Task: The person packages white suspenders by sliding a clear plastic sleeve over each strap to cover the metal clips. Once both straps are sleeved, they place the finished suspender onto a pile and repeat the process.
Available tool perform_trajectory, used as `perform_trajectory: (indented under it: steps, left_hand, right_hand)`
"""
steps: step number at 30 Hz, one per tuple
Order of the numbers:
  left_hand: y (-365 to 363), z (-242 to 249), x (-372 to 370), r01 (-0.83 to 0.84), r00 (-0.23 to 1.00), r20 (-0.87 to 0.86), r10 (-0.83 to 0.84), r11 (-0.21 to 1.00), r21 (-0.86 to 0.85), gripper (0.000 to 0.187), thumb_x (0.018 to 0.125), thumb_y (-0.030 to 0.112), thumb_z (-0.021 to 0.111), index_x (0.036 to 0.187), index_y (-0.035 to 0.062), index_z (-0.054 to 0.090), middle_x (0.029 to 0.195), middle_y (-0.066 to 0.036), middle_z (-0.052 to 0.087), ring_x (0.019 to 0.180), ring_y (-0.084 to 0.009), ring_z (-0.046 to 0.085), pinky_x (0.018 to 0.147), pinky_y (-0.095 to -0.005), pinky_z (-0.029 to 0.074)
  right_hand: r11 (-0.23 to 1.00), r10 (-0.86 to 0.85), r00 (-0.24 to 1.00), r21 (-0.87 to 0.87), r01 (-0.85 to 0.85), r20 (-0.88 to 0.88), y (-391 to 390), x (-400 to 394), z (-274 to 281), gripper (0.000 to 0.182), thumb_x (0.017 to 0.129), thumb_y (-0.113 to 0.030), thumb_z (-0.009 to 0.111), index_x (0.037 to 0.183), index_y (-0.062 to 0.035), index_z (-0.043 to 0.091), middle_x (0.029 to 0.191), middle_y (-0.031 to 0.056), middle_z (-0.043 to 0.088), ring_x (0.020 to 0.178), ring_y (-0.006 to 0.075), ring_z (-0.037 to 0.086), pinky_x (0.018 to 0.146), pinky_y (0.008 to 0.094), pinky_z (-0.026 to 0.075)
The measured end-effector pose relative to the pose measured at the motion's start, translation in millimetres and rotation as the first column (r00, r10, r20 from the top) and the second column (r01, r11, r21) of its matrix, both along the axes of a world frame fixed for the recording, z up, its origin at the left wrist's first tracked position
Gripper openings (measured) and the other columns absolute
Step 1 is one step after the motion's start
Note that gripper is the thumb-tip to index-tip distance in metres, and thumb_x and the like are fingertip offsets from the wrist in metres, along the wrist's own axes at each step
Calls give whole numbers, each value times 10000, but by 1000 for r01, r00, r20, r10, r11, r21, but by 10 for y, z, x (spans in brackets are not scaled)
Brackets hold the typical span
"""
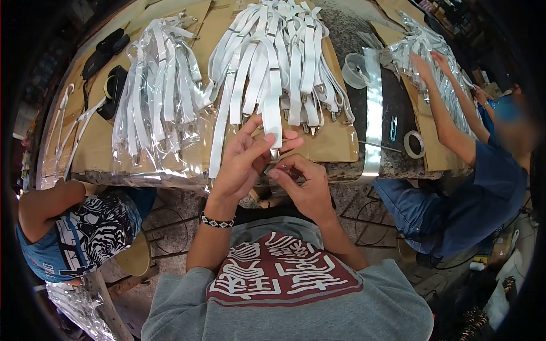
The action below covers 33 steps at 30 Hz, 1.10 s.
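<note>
White elastic suspenders (273,79) with metal clips lie heaped on the cardboard in front of me. One strap (272,122) runs down from the heap toward me. My left hand (243,156) pinches this strap near its lower end between thumb and fingers, other fingers spread behind it. A metal clip (275,153) hangs at the strap's end, just below the thumb. Close beneath the clip, my right hand (307,184) has thumb and index finger drawn together. Whatever lies between those fingertips is too small to make out.
Suspenders in clear plastic (162,96) lie at left, near a black tape dispenser (112,91). A clear tub (355,71), a tape roll (414,144) and a blue cutter (393,128) are at right. People sit on both sides; one handles a wrapped bundle (424,48).
</note>
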State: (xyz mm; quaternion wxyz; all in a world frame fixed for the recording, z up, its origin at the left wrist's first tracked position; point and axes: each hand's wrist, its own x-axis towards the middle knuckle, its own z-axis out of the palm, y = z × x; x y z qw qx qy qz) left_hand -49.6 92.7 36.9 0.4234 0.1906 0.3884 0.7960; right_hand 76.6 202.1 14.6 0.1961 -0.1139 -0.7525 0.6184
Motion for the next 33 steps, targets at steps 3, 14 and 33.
perform_trajectory:
  steps: [3,14,33]
  left_hand:
    - [-4,-10,4,1,1000,-20,-2,1000,-17,441,1042,100,510,1448,-10,375,1230,-216,646,1208,-329,643,958,-373,555]
    - [-17,2,15,20,999,-38,-20,1000,20,483,1037,106,522,1467,-21,342,1248,-217,635,1214,-332,639,968,-369,543]
    - [-24,-39,36,3,999,-41,-3,1000,12,517,1028,93,539,1483,-28,326,1232,-227,636,1187,-334,650,966,-407,555]
  right_hand:
    - [1000,-9,1000,-11,9,8,7,-4,-53,154,912,-118,750,927,14,672,751,28,670,662,54,560,596,228,447]
    - [998,-31,999,-59,33,30,-14,8,-43,178,916,-125,739,936,31,653,759,67,652,639,76,550,587,263,453]
    - [997,-79,994,15,80,-78,-22,-27,-88,152,866,-79,751,920,17,645,861,81,649,731,150,596,658,292,473]
